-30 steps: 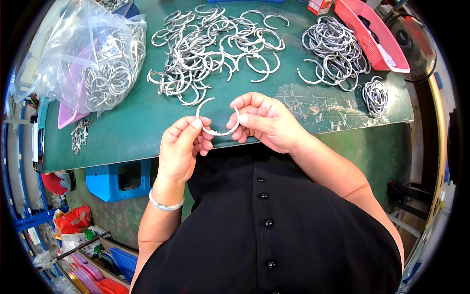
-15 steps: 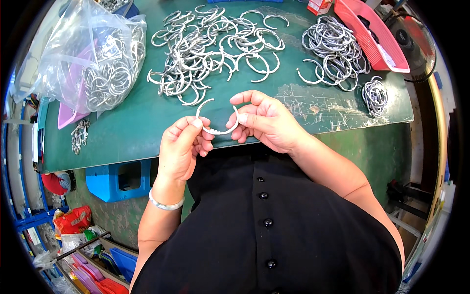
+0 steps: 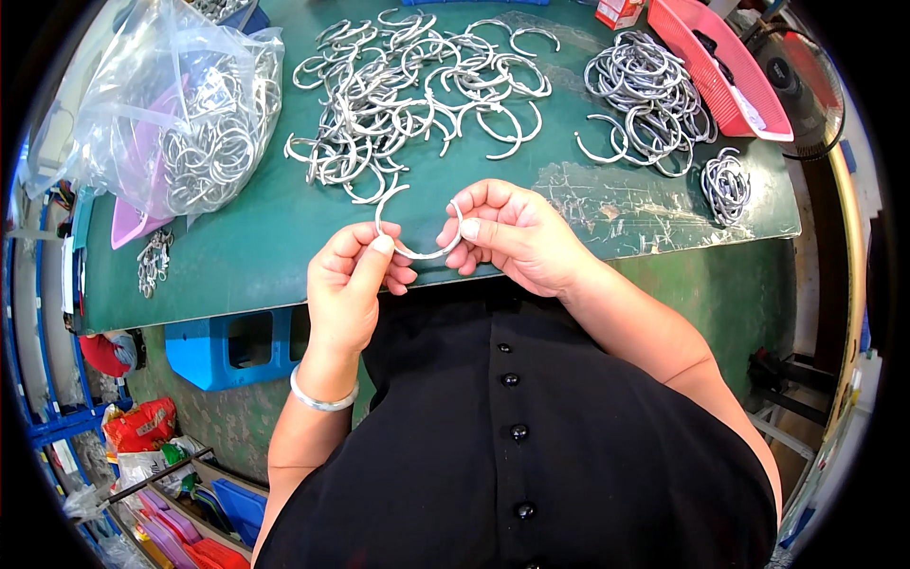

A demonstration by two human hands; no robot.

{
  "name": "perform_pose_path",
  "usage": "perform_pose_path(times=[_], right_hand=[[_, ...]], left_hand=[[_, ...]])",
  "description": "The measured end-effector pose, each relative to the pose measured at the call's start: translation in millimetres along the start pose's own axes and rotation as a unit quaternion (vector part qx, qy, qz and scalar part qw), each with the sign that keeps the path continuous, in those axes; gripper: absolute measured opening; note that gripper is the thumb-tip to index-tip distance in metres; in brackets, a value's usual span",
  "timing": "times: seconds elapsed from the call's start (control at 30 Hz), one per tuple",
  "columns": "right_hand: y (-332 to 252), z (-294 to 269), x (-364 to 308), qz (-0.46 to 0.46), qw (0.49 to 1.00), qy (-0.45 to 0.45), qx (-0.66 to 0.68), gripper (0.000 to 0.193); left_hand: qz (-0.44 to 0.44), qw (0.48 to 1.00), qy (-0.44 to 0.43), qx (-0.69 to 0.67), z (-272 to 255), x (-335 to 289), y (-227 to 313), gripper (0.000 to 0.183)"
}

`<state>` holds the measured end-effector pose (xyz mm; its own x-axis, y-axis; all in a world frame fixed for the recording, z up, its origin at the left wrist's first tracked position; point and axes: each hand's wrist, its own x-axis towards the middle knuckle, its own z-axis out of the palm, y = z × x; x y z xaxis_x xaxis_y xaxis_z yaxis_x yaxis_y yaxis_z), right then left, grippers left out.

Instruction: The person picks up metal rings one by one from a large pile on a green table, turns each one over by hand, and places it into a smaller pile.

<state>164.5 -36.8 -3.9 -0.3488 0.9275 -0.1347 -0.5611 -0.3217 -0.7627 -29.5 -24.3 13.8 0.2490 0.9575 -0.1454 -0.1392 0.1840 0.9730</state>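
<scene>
Between my two hands is a silver open bangle (image 3: 425, 256), its gap facing away from me. My left hand (image 3: 353, 275) pinches one side of it between thumb and fingers. On the other side, my right hand (image 3: 507, 237) grips it with the thumb on top and the fingers curled round. Both hands are just above the near edge of the green table (image 3: 246, 275). Beyond them lies a loose spread of similar open bangles (image 3: 379, 114). To the right is a denser, darker heap of bangles (image 3: 649, 90).
A clear plastic bag (image 3: 223, 123) of bangles stands at the left by a pink tray (image 3: 128, 226), with small metal pieces (image 3: 154, 264) nearby. A small bangle bundle (image 3: 725, 187), pink basket (image 3: 773, 119) and fan (image 3: 806, 81) are at the right. A blue stool (image 3: 204, 356) stands below.
The bangle has turned slightly between my hands and its left end now points further left. My left hand has shifted a little to the left; the right has hardly moved.
</scene>
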Motion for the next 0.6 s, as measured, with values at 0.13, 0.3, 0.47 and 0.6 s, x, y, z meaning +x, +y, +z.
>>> perform_pose_path(times=[0.13,0.3,0.47,0.6], right_hand=[[2.5,0.6,-1.3,-0.036,0.999,-0.003,-0.003,0.011],[4.5,-1.0,-2.7,-0.056,0.998,-0.020,-0.033,0.014],[4.9,0.1,-3.8,-0.057,0.997,-0.026,-0.047,0.018],[5.1,0.8,-4.6,-0.052,0.997,-0.032,-0.041,0.018]], left_hand=[[0.088,0.995,-0.016,0.051,-2.8,-0.9,-6.0,0.015],[0.115,0.992,-0.035,0.048,-3.8,0.6,-9.8,0.016],[0.118,0.992,-0.041,0.025,-3.7,2.3,-11.3,0.017],[0.124,0.991,-0.041,0.021,-3.7,2.7,-11.7,0.017]])
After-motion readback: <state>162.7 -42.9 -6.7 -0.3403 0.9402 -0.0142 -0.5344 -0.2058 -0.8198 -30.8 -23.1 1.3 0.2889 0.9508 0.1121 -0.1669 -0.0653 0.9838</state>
